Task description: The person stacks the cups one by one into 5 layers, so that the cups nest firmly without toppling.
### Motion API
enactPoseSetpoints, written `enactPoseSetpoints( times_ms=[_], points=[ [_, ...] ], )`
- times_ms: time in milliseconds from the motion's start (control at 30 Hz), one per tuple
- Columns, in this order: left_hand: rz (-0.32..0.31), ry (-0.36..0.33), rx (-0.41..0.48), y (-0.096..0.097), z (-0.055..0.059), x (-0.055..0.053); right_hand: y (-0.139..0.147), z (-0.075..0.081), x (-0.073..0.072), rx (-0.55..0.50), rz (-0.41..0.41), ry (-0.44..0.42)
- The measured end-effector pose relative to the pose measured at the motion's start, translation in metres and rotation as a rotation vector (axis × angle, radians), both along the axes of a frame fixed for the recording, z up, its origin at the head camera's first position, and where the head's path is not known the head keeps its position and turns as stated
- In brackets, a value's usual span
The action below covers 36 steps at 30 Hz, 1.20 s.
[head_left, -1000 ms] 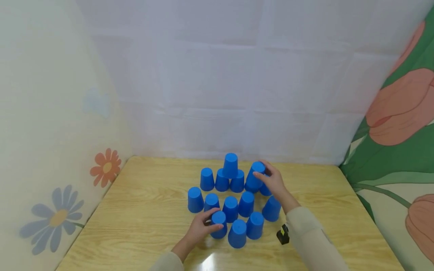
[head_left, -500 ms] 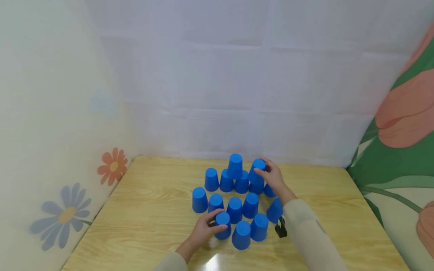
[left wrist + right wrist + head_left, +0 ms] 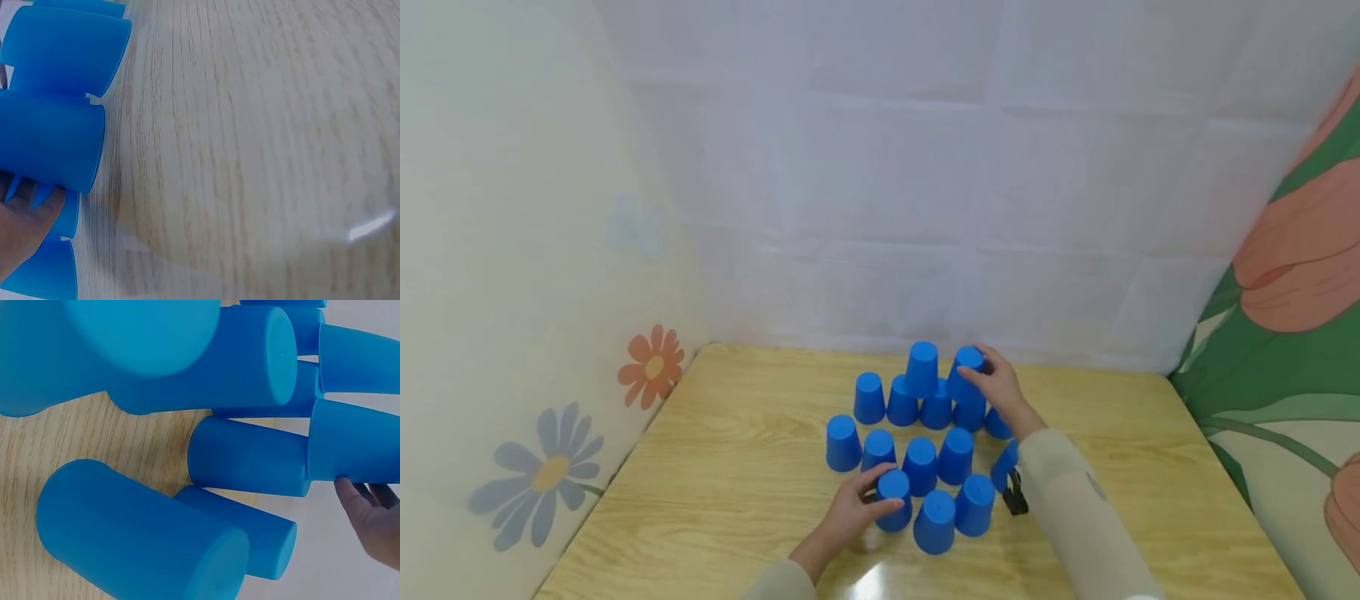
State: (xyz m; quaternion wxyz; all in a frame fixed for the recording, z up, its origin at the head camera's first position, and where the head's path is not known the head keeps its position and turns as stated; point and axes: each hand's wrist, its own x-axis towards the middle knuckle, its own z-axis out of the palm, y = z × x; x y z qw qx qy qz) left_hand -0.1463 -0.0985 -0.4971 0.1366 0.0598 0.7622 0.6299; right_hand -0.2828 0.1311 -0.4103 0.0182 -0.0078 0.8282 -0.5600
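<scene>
Near the back of the table my right hand (image 3: pixel 1000 387) grips an upside-down blue cup (image 3: pixel 964 375) by its sides. That cup stands at second-tier height, over the back row, just right of another raised cup (image 3: pixel 921 370). In the right wrist view, the gripped cup (image 3: pixel 356 440) meets the base of a lower cup (image 3: pixel 250 456), with my fingers at its side. My left hand (image 3: pixel 852 507) curls its thumb and fingers round an upside-down blue cup (image 3: pixel 893 500) in the front group. The left wrist view shows my left hand (image 3: pixel 25 228) among several cups.
Several upside-down blue cups stand close together in the middle row, such as one cup (image 3: pixel 843 443) at its left end. Front cups (image 3: pixel 935 522) are near my left hand. A small black object (image 3: pixel 1016 493) lies beside my right sleeve. A white cloth (image 3: pixel 880 167) hangs behind the table.
My right hand has lifted its cup from a tilted, lower position and moved it left, over the back row. My left hand keeps its hold. The head view has shifted slightly.
</scene>
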Motion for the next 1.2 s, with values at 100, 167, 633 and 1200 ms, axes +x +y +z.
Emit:
enactPoseSetpoints(
  times_ms=[100, 167, 633, 1200],
  points=[
    [-0.001, 0.009, 0.003, 0.000, 0.001, 0.000, -0.002, 0.001, -0.002, 0.005, -0.002, 0.000],
    [0.000, 0.012, -0.003, 0.000, 0.001, 0.001, -0.003, 0.001, -0.003, 0.012, -0.004, 0.003],
    [0.001, 0.019, 0.027, 0.000, 0.003, 0.002, -0.007, 0.001, -0.004, 0.013, 0.026, 0.025],
    [-0.004, 0.017, 0.055, 0.002, 0.018, 0.009, 0.007, 0.006, 0.003, -0.013, 0.046, 0.017]
  ],
)
